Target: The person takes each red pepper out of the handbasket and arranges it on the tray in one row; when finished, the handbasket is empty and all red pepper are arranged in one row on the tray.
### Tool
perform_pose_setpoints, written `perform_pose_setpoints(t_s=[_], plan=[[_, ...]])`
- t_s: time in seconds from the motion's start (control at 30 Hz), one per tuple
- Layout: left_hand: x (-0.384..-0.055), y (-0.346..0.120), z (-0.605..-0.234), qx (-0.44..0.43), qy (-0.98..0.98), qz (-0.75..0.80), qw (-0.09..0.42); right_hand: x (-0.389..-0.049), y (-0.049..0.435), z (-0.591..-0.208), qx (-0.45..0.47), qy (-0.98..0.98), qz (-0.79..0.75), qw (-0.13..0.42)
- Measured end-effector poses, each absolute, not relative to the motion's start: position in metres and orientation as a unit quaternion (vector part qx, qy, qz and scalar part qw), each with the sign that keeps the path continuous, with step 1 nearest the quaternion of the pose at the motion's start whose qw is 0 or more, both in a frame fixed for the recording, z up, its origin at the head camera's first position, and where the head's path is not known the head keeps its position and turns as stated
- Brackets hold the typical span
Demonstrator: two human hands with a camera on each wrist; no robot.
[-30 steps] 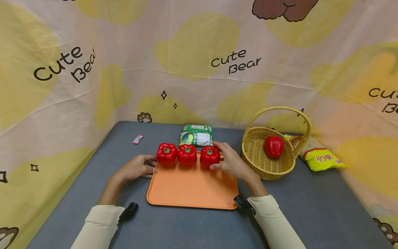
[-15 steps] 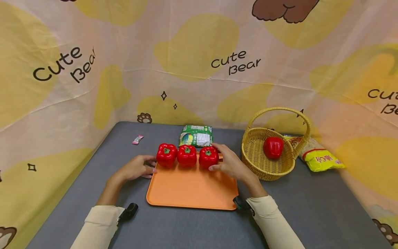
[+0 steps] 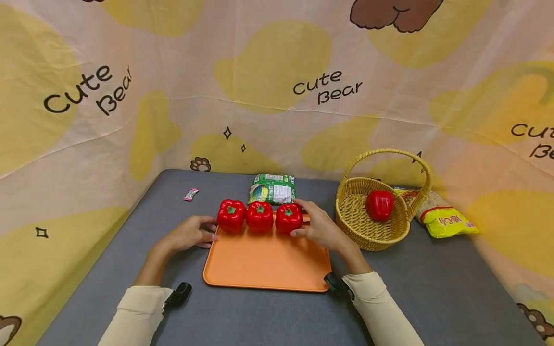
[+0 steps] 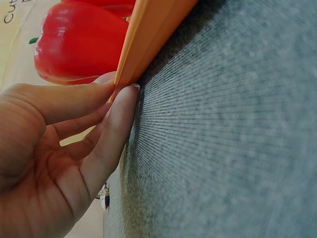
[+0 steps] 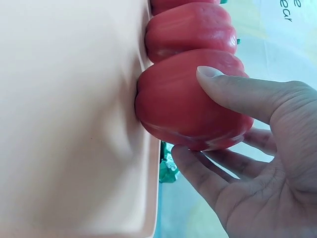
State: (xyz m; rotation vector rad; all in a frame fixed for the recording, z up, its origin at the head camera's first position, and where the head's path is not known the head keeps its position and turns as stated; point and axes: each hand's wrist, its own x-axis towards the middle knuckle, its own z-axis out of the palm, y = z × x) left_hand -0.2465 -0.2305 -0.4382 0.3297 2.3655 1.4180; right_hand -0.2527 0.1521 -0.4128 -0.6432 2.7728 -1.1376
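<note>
Three red bell peppers with green stems stand in a row along the far side of an orange tray (image 3: 266,264). My right hand (image 3: 322,228) holds the right-hand bell pepper (image 3: 289,218), thumb on its near side and fingers curled around its right side, as the right wrist view shows. Beside it is the middle bell pepper (image 3: 259,216), with a narrow gap between the two. The left bell pepper (image 3: 231,216) sits near the tray's left edge. There my left hand (image 4: 64,144) pinches the tray's rim (image 4: 130,64) between thumb and fingers.
A wicker basket (image 3: 355,233) with a high handle stands right of the tray, another red bell pepper (image 3: 380,205) inside. Behind the basket lies a yellow food bag (image 3: 450,221). A green packet (image 3: 272,188) lies behind the tray, and a small pink-wrapped candy (image 3: 191,194) at back left.
My right hand has shifted the right-hand bell pepper slightly left, towards the middle one. The left hand keeps its place at the tray's rim.
</note>
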Motion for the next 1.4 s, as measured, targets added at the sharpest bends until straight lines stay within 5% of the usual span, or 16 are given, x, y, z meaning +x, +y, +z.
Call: perform_pose_setpoints(t_s=[1.0, 1.4], plan=[[-0.244, -0.232, -0.441, 0.108, 0.831, 0.513, 0.184, -0.251, 0.153, -0.412, -0.201, 0.893, -0.401, 0.045], [-0.245, -0.23, -0.44, 0.112, 0.832, 0.512, 0.18, -0.239, 0.174, -0.388, -0.241, 0.856, -0.453, -0.057]])
